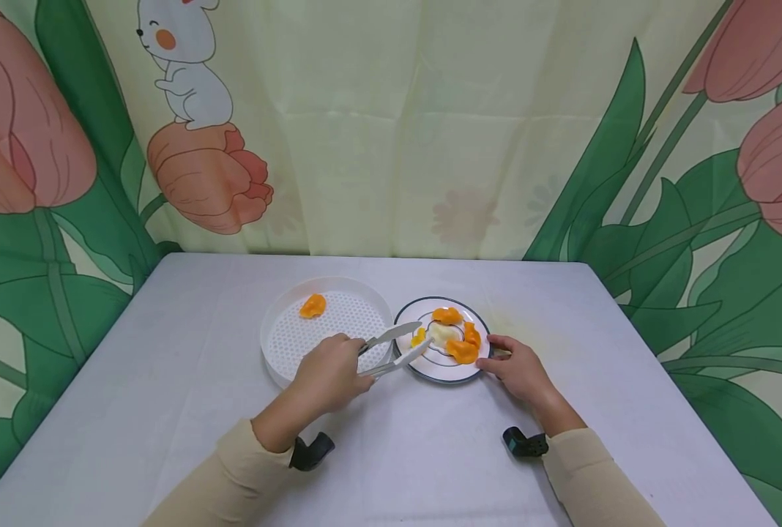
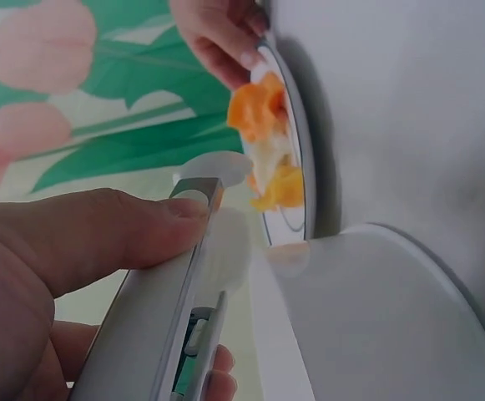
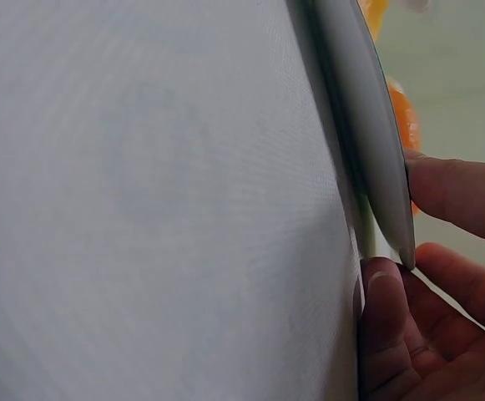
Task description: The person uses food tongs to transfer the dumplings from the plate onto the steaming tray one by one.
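Observation:
My left hand (image 1: 328,373) grips a pair of metal tongs (image 1: 409,356) with pale, broad tips. The tips stand apart over the left part of a white plate (image 1: 440,372) with dark blue rings. A small yellow piece (image 1: 418,337) and a pale cream piece (image 1: 441,334) lie by the tips. Several soft-looking orange pieces (image 1: 462,352) sit on the plate's right and far parts. With the thumb on top and fingers beneath, my right hand (image 3: 451,292) pinches the plate's right rim. In the left wrist view, the thumb (image 2: 142,230) presses along the tongs' handle.
Left of the plate, a round white tray (image 1: 348,344) with a perforated bottom holds one orange piece (image 1: 313,306). Both stand on a white tablecloth (image 1: 430,468). A flower-printed curtain (image 1: 378,146) hangs behind the table. Black cameras (image 1: 526,443) sit on both wrists.

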Tool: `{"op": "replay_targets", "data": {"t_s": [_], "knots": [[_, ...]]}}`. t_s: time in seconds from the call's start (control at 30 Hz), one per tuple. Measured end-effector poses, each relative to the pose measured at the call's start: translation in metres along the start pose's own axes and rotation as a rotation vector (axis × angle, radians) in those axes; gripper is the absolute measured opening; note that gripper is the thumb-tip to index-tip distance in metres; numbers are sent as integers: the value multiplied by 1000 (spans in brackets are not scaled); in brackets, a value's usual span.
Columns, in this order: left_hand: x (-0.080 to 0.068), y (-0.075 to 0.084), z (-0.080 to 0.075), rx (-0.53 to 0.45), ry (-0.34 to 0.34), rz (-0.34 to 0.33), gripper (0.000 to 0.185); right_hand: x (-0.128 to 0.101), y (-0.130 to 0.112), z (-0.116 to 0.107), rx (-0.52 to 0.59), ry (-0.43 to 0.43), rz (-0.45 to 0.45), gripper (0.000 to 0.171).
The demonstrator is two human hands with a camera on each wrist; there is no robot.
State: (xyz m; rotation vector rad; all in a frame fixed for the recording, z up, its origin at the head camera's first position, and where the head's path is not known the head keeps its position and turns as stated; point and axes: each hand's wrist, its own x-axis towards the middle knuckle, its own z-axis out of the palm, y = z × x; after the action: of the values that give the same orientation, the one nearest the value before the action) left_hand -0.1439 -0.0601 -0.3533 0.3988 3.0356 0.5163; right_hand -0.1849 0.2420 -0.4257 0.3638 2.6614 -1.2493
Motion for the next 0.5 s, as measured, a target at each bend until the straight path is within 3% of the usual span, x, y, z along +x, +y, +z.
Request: {"op": "replay_targets", "data": {"t_s": [0.5], "knots": [[11,10,-5,25,-42,44,35,-1,-1,-1,7,-7,6,69]]}}
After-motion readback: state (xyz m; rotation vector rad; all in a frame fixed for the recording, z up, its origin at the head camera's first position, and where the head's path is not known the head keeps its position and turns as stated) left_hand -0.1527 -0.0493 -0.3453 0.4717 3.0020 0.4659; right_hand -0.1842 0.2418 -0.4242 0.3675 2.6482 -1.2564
